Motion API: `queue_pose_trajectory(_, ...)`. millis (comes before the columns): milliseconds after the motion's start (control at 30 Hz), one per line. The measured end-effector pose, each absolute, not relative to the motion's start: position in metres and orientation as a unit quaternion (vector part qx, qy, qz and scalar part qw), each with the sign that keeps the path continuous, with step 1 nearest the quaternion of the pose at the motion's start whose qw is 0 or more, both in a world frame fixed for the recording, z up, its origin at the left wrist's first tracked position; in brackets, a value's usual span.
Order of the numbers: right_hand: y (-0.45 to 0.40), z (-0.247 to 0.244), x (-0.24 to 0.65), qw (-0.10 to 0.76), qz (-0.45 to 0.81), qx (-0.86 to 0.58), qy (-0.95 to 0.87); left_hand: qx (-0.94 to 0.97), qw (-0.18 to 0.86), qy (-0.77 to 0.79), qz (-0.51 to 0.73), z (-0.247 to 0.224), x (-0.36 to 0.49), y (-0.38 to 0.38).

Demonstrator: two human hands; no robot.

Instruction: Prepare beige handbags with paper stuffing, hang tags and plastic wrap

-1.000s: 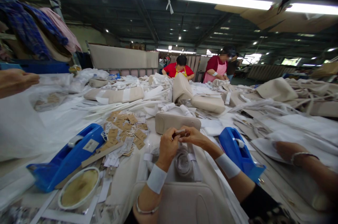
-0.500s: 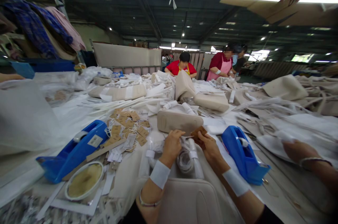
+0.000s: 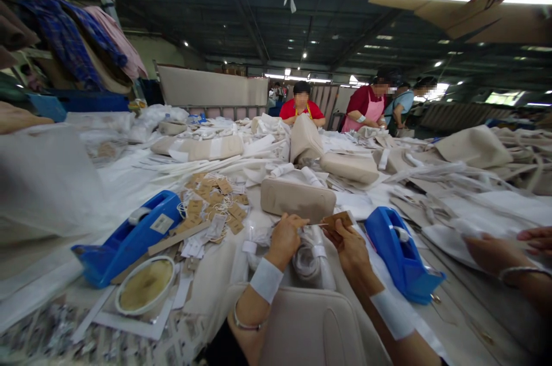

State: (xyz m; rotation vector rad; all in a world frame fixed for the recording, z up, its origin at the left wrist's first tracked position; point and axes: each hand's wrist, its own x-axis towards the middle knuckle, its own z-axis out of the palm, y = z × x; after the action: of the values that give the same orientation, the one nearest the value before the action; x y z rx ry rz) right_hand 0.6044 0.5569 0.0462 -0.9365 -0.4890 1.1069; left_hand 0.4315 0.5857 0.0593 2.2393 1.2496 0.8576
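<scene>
My right hand [image 3: 348, 244] pinches a brown card tag [image 3: 337, 220] with a white piece beside it. My left hand [image 3: 285, 239] is closed on the tag's thin cord [image 3: 317, 224], drawn out sideways from the tag. Both hands are above a beige bag [image 3: 310, 326] that lies close to my body, its handles [image 3: 319, 256] wrapped in clear and white plastic. Just beyond my hands stands another beige bag [image 3: 297, 198]. A white band is around each of my wrists.
Blue tape dispensers stand left [image 3: 129, 239] and right [image 3: 401, 254]. A pile of brown tags [image 3: 215, 205] and a round dish of yellowish paste [image 3: 146, 285] are at left. Another person's hands [image 3: 495, 254] work at right. Bags and wrapping cover the table's far side.
The brown tag has moved slightly right and turned flatter, with more cord showing between my hands. The view has shifted a little. A second hand of the neighbouring person shows at right.
</scene>
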Motion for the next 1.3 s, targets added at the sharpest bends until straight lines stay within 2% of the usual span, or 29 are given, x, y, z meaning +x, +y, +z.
queue_pose_trajectory(100, 0.561, 0.05, 0.603, 0.713, 0.504, -0.434, -0.223, 0.788, 0.261, 0.434, 0.35, 0.057, 0.431, 0.586)
queue_pose_trajectory(267, 0.547, 0.043, 0.603, 0.681, 0.522, -0.476, -0.193, 0.609, 0.414, 0.435, 0.519, 0.058, 0.429, 0.593)
queue_pose_trajectory(400, 0.524, 0.034, 0.607, 0.645, 0.558, -0.499, -0.156, 0.51, 0.453, 0.459, 0.57, 0.06, 0.422, 0.602)
queue_pose_trajectory(533, 0.498, 0.033, 0.622, 0.568, 0.599, -0.511, -0.241, 0.457, 0.488, 0.447, 0.594, 0.062, 0.42, 0.604)
queue_pose_trajectory(600, 0.491, 0.036, 0.637, 0.519, 0.544, -0.57, -0.332, 0.446, 0.497, 0.44, 0.6, 0.064, 0.421, 0.603)
queue_pose_trajectory(767, 0.512, 0.052, 0.688, 0.425, 0.214, -0.726, -0.496, 0.443, 0.51, 0.426, 0.602, 0.065, 0.424, 0.603)
queue_pose_trajectory(867, 0.541, 0.059, 0.709, 0.368, 0.129, -0.755, -0.528, 0.444, 0.511, 0.425, 0.6, 0.066, 0.423, 0.601)
queue_pose_trajectory(1100, 0.585, 0.055, 0.714, 0.251, 0.091, -0.774, -0.575, 0.451, 0.509, 0.427, 0.596, 0.066, 0.422, 0.598)
queue_pose_trajectory(1300, 0.573, 0.054, 0.716, 0.181, 0.096, -0.758, -0.619, 0.443, 0.52, 0.429, 0.591, 0.067, 0.424, 0.6)
